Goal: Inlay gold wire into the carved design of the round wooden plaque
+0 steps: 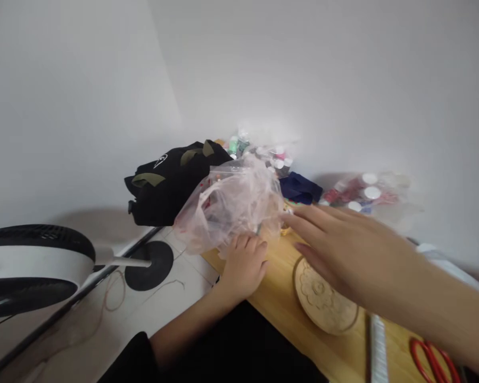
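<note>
A crumpled, see-through plastic bag (239,197) with small red bits showing inside lies near the far end of the wooden table. My left hand (245,266) is closed at the bag's lower edge, its fingers curled over the plastic. To the right, my right hand (323,239) is slightly blurred, with fingers stretched out and the thumb apart. Its fingertips are near a small yellowish item (286,231) beside the bag; whether they touch it I cannot tell. Below that hand sits a round wooden piece (323,298) with a carved flower pattern, partly covered by the hand.
A black bag (175,181) stands left of the plastic bag. Behind are white-capped containers in plastic (279,157), dark blue cloth (301,188) and more capped containers (369,186). Red-handled scissors (433,361) lie at lower right. A round black base (149,266) stands on the floor.
</note>
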The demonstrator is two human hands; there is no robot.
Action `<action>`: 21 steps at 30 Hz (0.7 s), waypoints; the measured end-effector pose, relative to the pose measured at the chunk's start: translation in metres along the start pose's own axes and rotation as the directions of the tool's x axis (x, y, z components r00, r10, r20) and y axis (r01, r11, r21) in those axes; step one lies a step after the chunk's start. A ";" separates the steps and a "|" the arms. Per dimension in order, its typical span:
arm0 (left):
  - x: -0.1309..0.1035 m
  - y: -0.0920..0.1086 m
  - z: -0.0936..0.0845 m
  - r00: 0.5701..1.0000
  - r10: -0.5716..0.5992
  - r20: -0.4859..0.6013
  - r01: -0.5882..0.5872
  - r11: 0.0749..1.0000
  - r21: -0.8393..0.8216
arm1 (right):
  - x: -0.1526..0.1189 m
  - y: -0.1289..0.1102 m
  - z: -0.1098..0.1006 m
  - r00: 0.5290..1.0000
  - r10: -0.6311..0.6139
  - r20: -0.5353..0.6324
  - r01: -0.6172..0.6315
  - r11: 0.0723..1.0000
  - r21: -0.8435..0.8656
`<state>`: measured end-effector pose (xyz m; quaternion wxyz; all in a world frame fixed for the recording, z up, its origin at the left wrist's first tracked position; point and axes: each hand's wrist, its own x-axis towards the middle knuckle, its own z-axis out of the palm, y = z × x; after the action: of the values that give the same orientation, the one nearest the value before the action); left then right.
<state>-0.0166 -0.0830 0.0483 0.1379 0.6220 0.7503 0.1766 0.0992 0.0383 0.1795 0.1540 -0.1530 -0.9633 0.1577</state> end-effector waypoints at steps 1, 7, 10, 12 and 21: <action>-0.002 -0.001 -0.007 0.999 0.025 0.024 -0.026 1.000 0.000 | 0.022 -0.005 0.011 0.996 -0.071 0.060 0.075 0.995 -0.062; -0.031 -0.022 -0.074 0.867 0.425 -0.262 -0.452 0.891 -0.049 | 0.108 -0.009 0.077 0.970 -0.005 0.242 0.029 0.995 -0.094; -0.039 -0.036 -0.094 0.764 0.300 -0.571 -0.303 0.948 0.094 | 0.079 -0.019 0.077 0.840 -0.264 0.474 0.217 0.964 0.151; -0.036 -0.044 -0.088 0.839 0.218 -0.498 -0.168 0.975 0.144 | 0.055 -0.028 0.069 0.683 -0.326 0.654 0.230 0.945 0.231; -0.033 -0.053 -0.010 0.971 0.055 -0.234 -0.025 0.991 0.132 | 0.109 0.020 0.059 0.960 0.011 0.279 0.004 0.999 -0.051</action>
<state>-0.0619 -0.1247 0.0336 0.0036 0.6191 0.7584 0.2036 -0.0149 0.0783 0.1469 0.0124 -0.1347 -0.9788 0.1535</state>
